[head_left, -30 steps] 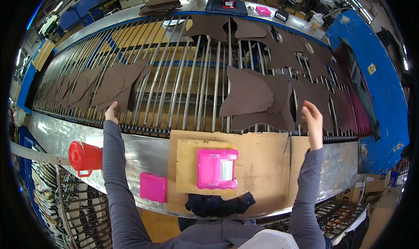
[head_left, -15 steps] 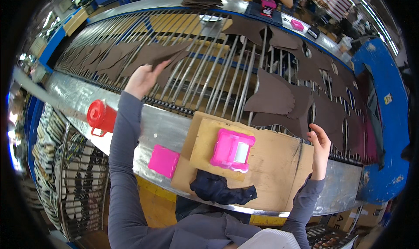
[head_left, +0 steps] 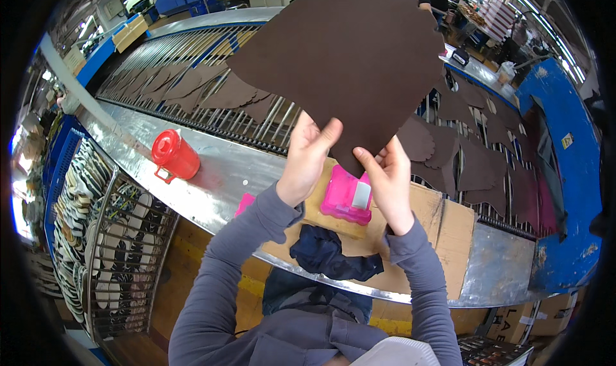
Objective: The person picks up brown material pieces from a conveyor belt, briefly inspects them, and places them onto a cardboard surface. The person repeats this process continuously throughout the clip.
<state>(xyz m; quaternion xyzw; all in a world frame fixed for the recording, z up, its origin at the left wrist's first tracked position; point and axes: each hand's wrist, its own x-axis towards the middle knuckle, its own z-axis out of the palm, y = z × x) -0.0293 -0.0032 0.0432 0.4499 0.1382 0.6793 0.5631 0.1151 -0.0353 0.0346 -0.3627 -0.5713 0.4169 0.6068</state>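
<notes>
brown panel (head_left: 340,58), narrow end toward the person (head_left: 301,331)

Sheet (head_left: 346,58) looks smooth, matt, leather-like. Surface (head_left: 221,189): bare metal, glossy, lightly marked. Jug (head_left: 183,159) and box (head_left: 337,196): shiny plastic. Mat (head_left: 457,238): matt cardboard. Rag (head_left: 330,254): soft, creased cloth. Side panel (head_left: 581,193): painted, paint worn in patches.

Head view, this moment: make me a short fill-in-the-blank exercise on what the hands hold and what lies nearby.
1. The left hand and the right hand both hold a large sheet coloured dark ____.
2. From the person's viewpoint, the red jug stands to the ____ of the pink box.
3. The crumpled cloth lies ____ (nearer/farther) from the person's viewpoint than the pink box.

Missing words: brown; left; nearer
</notes>
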